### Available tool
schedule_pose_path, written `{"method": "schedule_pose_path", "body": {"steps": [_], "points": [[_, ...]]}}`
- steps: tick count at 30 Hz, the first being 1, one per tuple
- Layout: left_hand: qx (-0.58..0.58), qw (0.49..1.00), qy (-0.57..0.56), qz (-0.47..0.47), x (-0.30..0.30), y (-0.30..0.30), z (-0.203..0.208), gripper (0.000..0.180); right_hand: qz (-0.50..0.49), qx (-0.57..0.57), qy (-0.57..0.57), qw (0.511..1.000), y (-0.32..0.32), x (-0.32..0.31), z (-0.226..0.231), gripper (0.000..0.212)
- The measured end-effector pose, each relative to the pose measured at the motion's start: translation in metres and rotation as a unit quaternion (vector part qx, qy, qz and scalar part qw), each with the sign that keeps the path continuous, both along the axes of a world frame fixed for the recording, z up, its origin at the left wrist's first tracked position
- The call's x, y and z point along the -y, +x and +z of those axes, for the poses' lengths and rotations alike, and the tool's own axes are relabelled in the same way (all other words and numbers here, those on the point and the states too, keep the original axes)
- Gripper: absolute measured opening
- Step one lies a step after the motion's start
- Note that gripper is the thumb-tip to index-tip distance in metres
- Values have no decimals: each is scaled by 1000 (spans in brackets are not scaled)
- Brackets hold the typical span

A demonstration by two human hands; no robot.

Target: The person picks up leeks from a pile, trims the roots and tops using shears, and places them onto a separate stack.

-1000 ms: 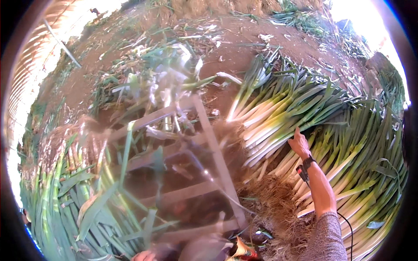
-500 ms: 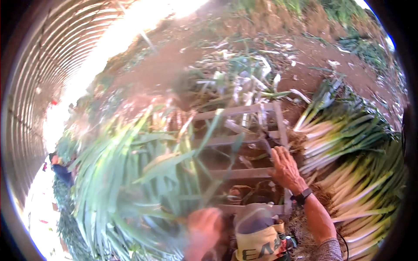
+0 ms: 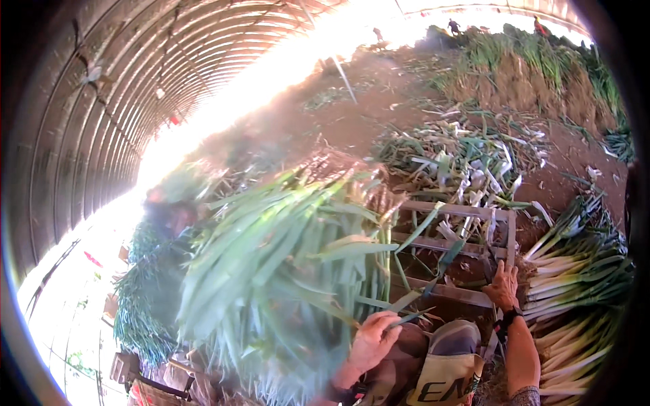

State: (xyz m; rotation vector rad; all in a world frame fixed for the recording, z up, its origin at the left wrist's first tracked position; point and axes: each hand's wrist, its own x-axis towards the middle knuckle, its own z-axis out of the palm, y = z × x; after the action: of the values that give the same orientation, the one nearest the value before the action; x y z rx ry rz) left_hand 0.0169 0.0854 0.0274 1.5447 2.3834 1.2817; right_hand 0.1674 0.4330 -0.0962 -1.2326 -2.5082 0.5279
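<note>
A large pile of long green onions (image 3: 271,271), roots at the far end and leaves toward me, lies left of centre. At its near right edge my left hand (image 3: 374,338) is closed, with a loose onion leaf (image 3: 414,316) at its fingertips. My right hand (image 3: 502,287), with a dark band on the wrist, lies with fingers stretched along the right side of a slatted frame (image 3: 460,292). A thin dark strip just beyond its fingers cannot be made out. Trimmed onions with white stalks (image 3: 562,291) lie to the right of that hand.
Cut leaves and scraps (image 3: 467,155) are heaped on the soil beyond the frame. More onions (image 3: 528,74) stand upright at the back right. A dark green pile (image 3: 142,291) is at the left, beside a blurred person. The ribbed tunnel wall (image 3: 101,142) curves overhead.
My view has swung left, so the scene sits further right and more of the tunnel shows. My left hand, blurred before, is now clear beside the leaves. My right hand stays at the frame.
</note>
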Motion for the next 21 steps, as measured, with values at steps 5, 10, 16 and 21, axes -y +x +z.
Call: {"method": "schedule_pose_path", "body": {"steps": [5,10,16,21], "points": [[51,987,-66,135,34,-24,22,32,67,-73,40,994,21,34,-27,84],[-128,960,-129,214,54,-94,41,53,91,-35,83,992,27,49,-50,89],[-412,825,-299,245,56,-211,100,89,77,-2,70,995,28,47,-53,98],[-425,790,-357,261,83,-257,136,105,86,-11,100,991,23,45,-65,92]]}}
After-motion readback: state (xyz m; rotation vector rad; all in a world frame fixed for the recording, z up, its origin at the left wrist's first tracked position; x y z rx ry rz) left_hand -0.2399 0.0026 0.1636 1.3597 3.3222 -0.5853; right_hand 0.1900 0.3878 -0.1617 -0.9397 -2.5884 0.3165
